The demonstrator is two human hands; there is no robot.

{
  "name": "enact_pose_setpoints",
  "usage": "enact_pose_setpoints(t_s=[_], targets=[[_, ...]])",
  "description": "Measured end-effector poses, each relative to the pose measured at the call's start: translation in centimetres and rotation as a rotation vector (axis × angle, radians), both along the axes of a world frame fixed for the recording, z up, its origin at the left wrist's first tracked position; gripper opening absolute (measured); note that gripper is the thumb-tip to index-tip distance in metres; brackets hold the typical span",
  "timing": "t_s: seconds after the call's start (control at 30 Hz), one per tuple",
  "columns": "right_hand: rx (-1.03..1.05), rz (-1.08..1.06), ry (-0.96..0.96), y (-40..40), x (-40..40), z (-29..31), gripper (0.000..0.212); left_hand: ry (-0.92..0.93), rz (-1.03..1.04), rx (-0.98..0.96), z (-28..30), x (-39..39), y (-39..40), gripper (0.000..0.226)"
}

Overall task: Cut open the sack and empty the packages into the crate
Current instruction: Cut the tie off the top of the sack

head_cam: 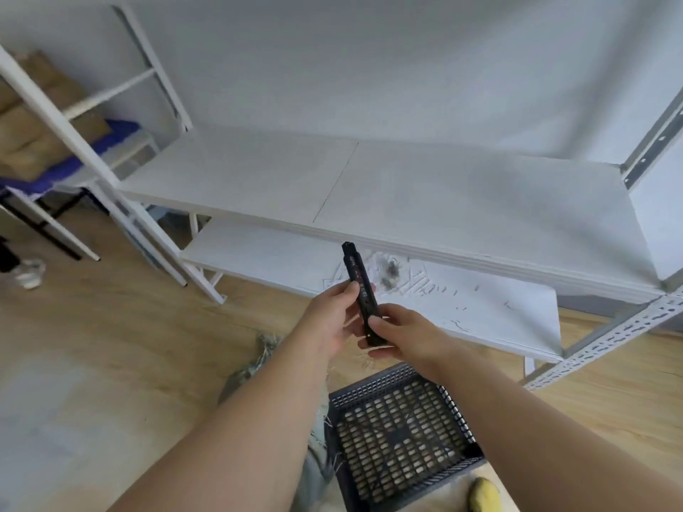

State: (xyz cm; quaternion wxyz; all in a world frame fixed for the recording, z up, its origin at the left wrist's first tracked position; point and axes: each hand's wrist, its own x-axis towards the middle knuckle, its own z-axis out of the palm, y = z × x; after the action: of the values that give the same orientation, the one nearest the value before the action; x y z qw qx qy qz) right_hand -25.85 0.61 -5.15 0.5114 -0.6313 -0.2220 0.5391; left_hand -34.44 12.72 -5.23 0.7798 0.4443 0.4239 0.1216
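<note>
Sack [258,367] lies on floor just left of crate [403,434], mostly hidden by arm, prob. uncut. Knife [361,293] is held upright above crate: left hand [329,319] grips mid-body, right hand [403,338] pinches base, likely to extend blade. Shelf [369,179] stands beyond crate.

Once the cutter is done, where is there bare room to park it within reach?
The upper shelf board, from its centre seam to the right upright, looks bare. The lower shelf is free at its left end; its middle is scuffed and marked. Below both hands it is crowded: crate and sack. Left hand and right hand hold the cutter.
</note>
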Motion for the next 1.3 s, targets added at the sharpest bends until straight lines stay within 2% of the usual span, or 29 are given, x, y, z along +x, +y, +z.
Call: enact_pose_setpoints(t_s=[0.23,0.67,0.8,0.97,1.07,1.2,1.3], targets=[[-0.045,0.022,-0.052,2.4,-7.5,1.4,0.019,-0.091,0.182,-0.038,1.3,-7.6,2.3,0.025],[-0.231,-0.091,-0.173,2.5,-9.3,0.8,0.044,-0.02,0.134,0.051,0.5,-9.9,0.2,0.025],[-0.296,-0.038,-0.19,2.1,-8.4,0.2,0.05,0.016,0.132,0.052,-0.7,-9.8,-1.0,0.024],[-0.202,0.139,-0.129,1.9,-8.7,-3.1,0.043,0.2,0.077,0.159,-3.6,-10.8,-2.1,0.019],[-0.214,0.164,-0.121,1.7,-9.5,-5.6,0.036,0.257,0.111,0.093,-6.1,-13.3,-3.3,0.01],[-0.266,0.114,-0.072,1.7,-10.6,-8.5,0.035,0.391,0.242,-0.06,-11.0,-18.4,-1.9,0.009],[-0.301,0.096,-0.084,2.3,-11.8,-10.5,0.037,0.531,0.323,-0.037,-14.8,-21.3,-0.1,0.015]])
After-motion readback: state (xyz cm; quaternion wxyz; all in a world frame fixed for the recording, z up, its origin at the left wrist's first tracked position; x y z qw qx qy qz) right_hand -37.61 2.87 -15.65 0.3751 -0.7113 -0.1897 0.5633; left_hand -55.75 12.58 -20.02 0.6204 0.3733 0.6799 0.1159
